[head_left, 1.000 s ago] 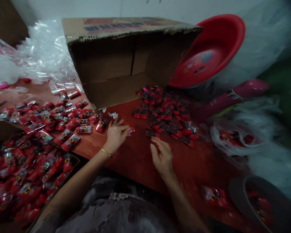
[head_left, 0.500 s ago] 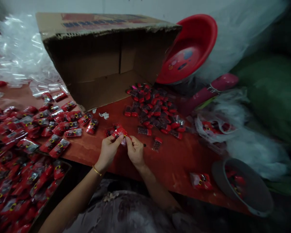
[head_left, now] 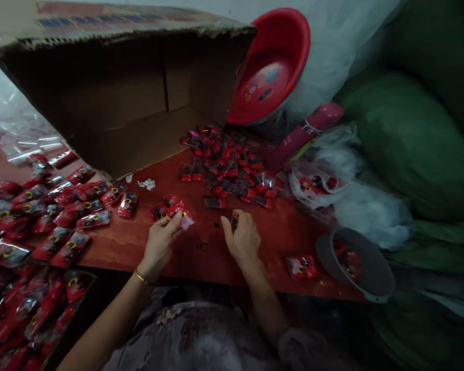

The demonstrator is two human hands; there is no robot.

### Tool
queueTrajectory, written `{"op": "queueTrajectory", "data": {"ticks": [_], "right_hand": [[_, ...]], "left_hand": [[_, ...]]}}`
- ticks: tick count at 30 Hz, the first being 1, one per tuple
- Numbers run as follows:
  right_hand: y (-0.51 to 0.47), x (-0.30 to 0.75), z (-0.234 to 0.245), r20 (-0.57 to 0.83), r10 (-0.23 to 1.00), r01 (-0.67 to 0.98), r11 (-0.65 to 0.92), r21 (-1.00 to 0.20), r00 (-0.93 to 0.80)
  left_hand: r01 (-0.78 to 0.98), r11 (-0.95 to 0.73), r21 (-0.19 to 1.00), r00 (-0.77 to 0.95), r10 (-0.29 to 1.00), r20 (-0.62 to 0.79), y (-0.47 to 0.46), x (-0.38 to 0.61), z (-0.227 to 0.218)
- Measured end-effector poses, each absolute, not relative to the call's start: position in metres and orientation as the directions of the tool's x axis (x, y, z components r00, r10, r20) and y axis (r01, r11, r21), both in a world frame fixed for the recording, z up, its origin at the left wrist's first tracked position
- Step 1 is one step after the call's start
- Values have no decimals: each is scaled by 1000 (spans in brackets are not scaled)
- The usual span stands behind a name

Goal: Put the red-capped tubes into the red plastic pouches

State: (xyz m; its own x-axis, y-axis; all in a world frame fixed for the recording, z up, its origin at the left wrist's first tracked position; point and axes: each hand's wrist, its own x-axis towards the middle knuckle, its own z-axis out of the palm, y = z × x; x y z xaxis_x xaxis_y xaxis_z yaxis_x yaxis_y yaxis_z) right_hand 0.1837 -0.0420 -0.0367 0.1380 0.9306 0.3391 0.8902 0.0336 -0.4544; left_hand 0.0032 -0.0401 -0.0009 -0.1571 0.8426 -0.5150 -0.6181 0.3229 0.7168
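Observation:
My left hand (head_left: 160, 242) pinches a red printed packet (head_left: 181, 214) with a clear end, between thumb and fingers. Behind it on the table lie more red packets (head_left: 158, 211), partly covered. My right hand (head_left: 243, 237) is closed around a small dark, clear-sided case (head_left: 234, 221), mostly hidden by the fingers. Just beyond that hand spreads a pile of similar red-capped cases (head_left: 232, 165), one of them (head_left: 215, 202) lying at its near edge. A small dark round bit (head_left: 216, 224) rests between my hands.
An open cardboard box (head_left: 139, 134) lies on its side at the back. Beside it lean a red basin (head_left: 294, 51) and a pink bottle (head_left: 294, 141). Filled red packets (head_left: 69, 206) heap at left. A grey bowl (head_left: 379, 273) and plastic bag (head_left: 317, 190) stand right.
My hands have come apart. The left keeps the red packet, while the right has moved right and taken hold of the small case lying there. The view has turned right.

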Motion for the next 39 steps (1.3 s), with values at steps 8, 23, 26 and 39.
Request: {"op": "queueTrajectory", "data": {"ticks": [8, 23, 26, 39], "right_hand": [[-39, 225, -60, 300, 948, 969, -37, -244, 111], [-72, 179, -14, -50, 960, 304, 37, -952, -274], [-70, 176, -19, -57, 972, 270, 7, -963, -228], [-60, 149, -29, 46, 986, 264, 87, -961, -160]], "left_hand": [[-622, 431, 654, -54, 810, -585, -39, 12, 1], [-509, 493, 706, 84, 845, -529, -48, 6, 5], [-537, 477, 696, 84, 851, -518, -48, 5, 6], [-534, 344, 772, -20, 908, -418, -48, 11, -9]]}}
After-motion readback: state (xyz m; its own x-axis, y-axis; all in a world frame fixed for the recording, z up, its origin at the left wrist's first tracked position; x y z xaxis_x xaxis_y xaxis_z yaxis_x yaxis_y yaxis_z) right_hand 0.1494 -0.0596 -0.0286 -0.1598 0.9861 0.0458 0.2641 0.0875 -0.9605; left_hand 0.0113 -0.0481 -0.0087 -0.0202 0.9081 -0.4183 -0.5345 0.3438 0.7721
